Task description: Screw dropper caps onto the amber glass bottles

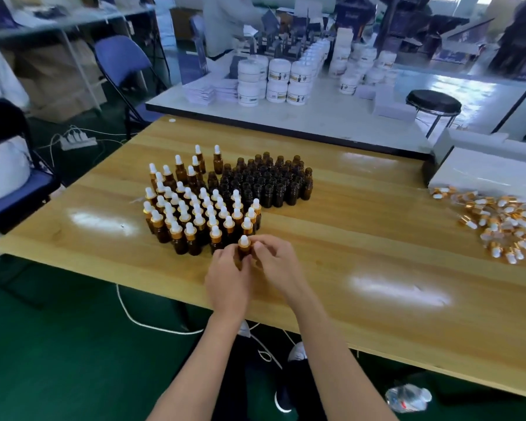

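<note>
The wooden table shone with pale glare patches either side of the left hand. Straight out past the right hand, a white table carried stacked white jars. A black stool stood further to that hand's right, and nearer, a long white box. Away beyond the left hand were a blue folding chair and a power strip on the green floor. Behind the right hand, under the table edge, lay a crumpled plastic bottle.

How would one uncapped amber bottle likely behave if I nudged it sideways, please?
The uncapped amber bottles stand tall and narrow, so one would probably tip into its close-packed neighbours. Being round glass, it might roll on the glossy table.
</note>
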